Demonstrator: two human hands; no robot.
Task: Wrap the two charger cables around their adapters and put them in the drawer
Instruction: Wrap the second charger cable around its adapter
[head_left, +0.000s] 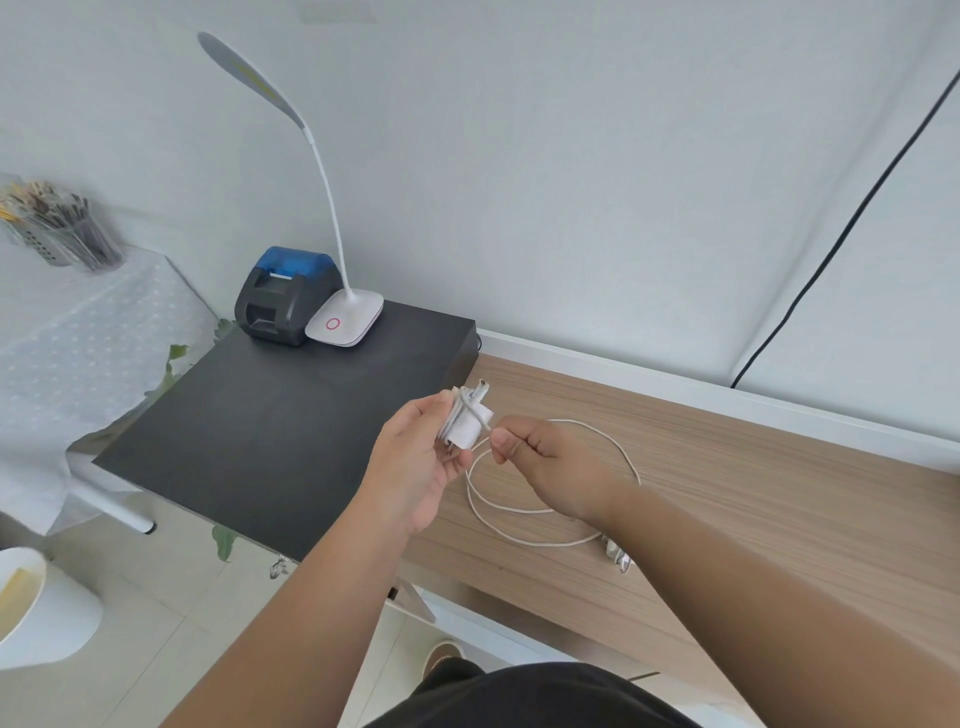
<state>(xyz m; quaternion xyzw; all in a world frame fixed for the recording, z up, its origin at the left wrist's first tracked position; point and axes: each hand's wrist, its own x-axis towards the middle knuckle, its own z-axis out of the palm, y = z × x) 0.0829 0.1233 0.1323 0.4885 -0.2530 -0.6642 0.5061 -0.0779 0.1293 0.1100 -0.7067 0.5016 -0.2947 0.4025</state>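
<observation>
My left hand (415, 467) holds a white charger adapter (467, 423) above the join of the black cabinet and the wooden desk. A few turns of white cable lie round the adapter. My right hand (540, 462) pinches the same cable right beside the adapter. The rest of the white cable (519, 512) lies in a loose loop on the desk, passing under my right wrist. A small white connector or plug (618, 556) lies at the loop's near end, partly hidden by my right forearm. No drawer is in sight.
On the black cabinet top (249, 431) stand a black and blue label printer (283, 296) and a white desk lamp (345, 317). The wooden desk (753, 493) runs right along the wall. A black wire (831, 249) hangs down the wall. A white bin (36, 608) stands at lower left.
</observation>
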